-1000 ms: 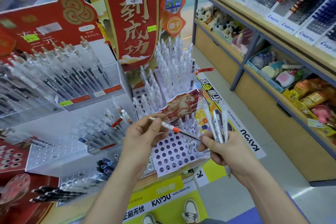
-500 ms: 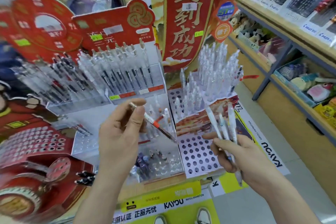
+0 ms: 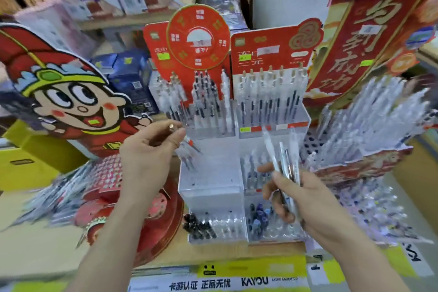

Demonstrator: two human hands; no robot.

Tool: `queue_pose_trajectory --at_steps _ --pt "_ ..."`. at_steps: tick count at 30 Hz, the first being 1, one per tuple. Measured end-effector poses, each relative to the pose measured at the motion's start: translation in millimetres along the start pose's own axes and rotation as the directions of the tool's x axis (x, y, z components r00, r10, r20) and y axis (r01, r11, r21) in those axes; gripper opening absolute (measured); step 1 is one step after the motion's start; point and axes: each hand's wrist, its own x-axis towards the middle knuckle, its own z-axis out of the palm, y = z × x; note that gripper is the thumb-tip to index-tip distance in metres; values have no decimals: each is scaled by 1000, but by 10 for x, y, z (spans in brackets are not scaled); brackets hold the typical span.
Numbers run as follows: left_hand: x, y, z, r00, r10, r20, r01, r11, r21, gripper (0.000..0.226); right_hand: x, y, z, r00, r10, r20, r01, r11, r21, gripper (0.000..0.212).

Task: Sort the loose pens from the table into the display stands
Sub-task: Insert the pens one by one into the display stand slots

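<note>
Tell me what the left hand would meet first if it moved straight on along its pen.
Probably the clear tiered stand, just beyond the tip of the orange-banded pen that the left hand pinches; depth is unclear.

centre: open lane between left hand (image 3: 147,152) and right hand (image 3: 310,204), over clear stand (image 3: 208,187) mid-left bin
lane edges: single pen (image 3: 190,144) from left, pen bundle (image 3: 282,161) from right
rear: top-tier pens (image 3: 267,104), red header cards (image 3: 267,52)
left: round red stand (image 3: 156,223), cartoon cutout (image 3: 71,102)
right: packed white pen stand (image 3: 369,130), red banner (image 3: 365,38) above it
</note>
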Motion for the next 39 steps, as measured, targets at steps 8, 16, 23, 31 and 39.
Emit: queue_pose_trajectory --at_steps 8,16,23,31,39 --pt "185 -495 126 991 -24 134 -3 981 195 16 153 131 408 999 45 -1 -45 999 -22 21" --pt "379 -557 47 966 120 231 -199 913 357 18 228 190 554 997 81 -9 -82 995 -48 20" --pt "368 -640 49 877 292 382 -457 753 474 28 280 201 629 987 158 -33 -157 987 27 25" --pt "319 -798 135 825 447 347 -566 645 514 30 329 185 732 981 193 17 -192 955 225 24" --pt "379 -793 146 902 363 234 -423 632 649 38 281 179 780 987 158 8 -155 957 246 43"
